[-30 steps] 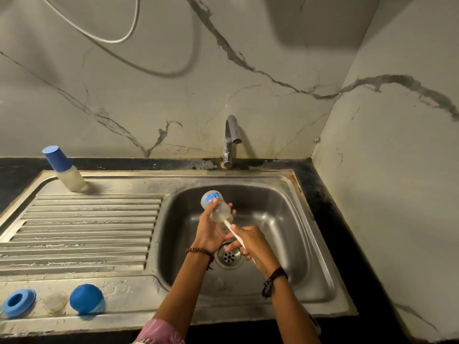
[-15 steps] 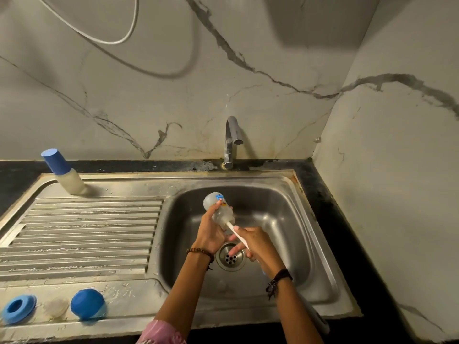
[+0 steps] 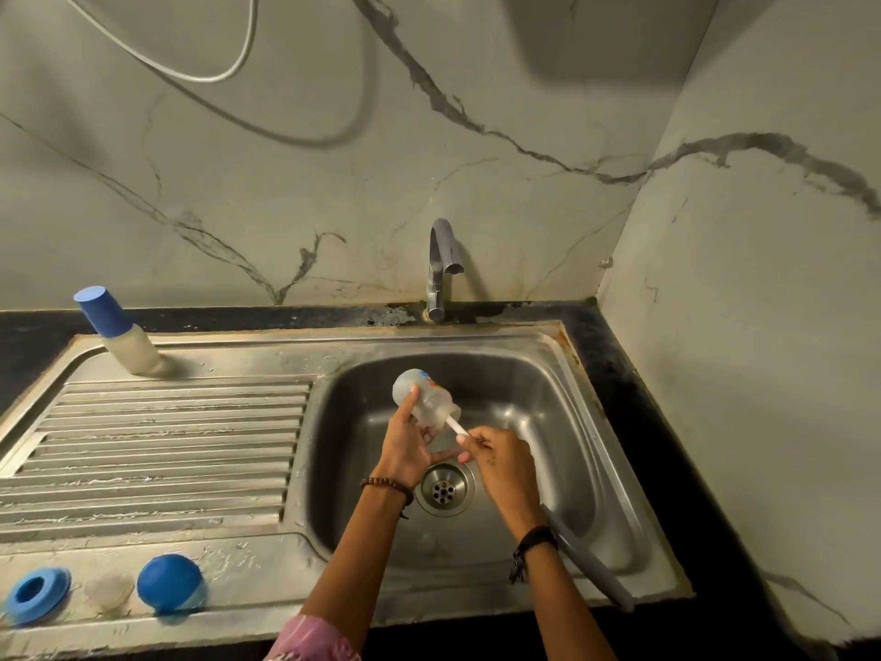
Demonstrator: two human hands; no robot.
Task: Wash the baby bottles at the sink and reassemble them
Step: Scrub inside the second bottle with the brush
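1. I can't see the brush head: only a white brush handle shows, running from the mouth of the clear baby bottle into the right hand, which is clenched round it.
2. A grey bar emerges below the right wrist at lower right; I can't tell whether it belongs to the brush.
3. The left hand grips the bottle from below, over the sink basin at frame centre, above the drain.
4. The bottle's long axis is tilted, base toward upper left, mouth toward lower right.
5. A capped second bottle stands at upper left; a blue ring, a pale nipple, barely readable, and a blue cap sit at lower left.
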